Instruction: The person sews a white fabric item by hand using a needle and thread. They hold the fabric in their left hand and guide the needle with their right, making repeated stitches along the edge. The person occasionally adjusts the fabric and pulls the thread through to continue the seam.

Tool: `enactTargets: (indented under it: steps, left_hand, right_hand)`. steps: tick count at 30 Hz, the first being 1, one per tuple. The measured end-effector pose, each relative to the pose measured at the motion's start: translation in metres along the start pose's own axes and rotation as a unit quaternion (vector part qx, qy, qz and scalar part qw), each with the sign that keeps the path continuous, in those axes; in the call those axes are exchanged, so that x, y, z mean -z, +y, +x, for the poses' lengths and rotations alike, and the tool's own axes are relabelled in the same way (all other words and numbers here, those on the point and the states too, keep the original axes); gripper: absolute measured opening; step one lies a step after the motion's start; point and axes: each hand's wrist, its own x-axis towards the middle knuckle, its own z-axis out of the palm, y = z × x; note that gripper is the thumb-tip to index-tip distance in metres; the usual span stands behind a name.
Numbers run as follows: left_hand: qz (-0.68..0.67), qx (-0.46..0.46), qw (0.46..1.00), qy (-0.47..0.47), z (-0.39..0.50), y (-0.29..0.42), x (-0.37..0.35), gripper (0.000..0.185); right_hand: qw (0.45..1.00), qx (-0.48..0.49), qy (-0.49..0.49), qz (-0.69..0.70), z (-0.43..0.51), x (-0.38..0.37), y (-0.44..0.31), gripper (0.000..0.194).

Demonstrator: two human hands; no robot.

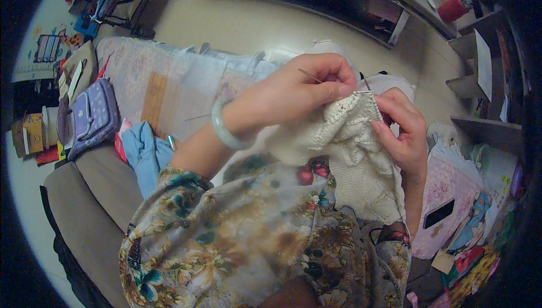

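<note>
A cream knitted piece (pixel 360 155) with textured stitches hangs between my hands and drapes over my lap. My left hand (pixel 317 83), a pale green bangle (pixel 226 124) on its wrist, pinches the top edge of the knitting. A thin knitting needle (pixel 310 76) sticks out from that grip toward the left. Between the hands, a short silvery length of needle (pixel 365 92) shows at the top stitches. My right hand (pixel 402 126) grips the right edge of the knitting, fingers curled and thumb in front. Part of the needles is hidden by fingers and fabric.
A brown sofa (pixel 89 198) with a patterned cover (pixel 127 60) lies around me. To the left are a purple bag (pixel 93 113) and blue cloth (pixel 148 151). A black phone (pixel 439 213) rests at right. Beyond the floor stands a low cabinet (pixel 305 1) carrying a red container (pixel 454 8).
</note>
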Motion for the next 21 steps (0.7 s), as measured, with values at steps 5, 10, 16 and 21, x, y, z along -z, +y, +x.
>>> enactTargets:
  steps: [5, 10, 16, 21]
  left_hand:
    - [0.002, -0.005, 1.0, -0.004, 0.0021, -0.0016, 0.0, 0.01]
    - [-0.001, 0.004, 1.0, -0.005, 0.0008, -0.0018, 0.0001, 0.011]
    - [-0.043, 0.008, 0.999, -0.003, 0.0033, -0.0055, -0.0025, 0.011]
    - [-0.064, 0.007, 0.998, -0.022, 0.0064, -0.0085, -0.0031, 0.011]
  right_hand:
    - [1.0, -0.005, -0.005, -0.003, -0.0004, 0.0007, -0.0002, 0.032]
    - [1.0, -0.004, -0.004, -0.001, -0.0007, 0.0, 0.0009, 0.033]
    - [1.0, -0.021, -0.006, 0.016, -0.0014, 0.0006, 0.0009, 0.034]
    - [0.994, -0.07, 0.004, 0.085, -0.0012, -0.0031, 0.0004, 0.031]
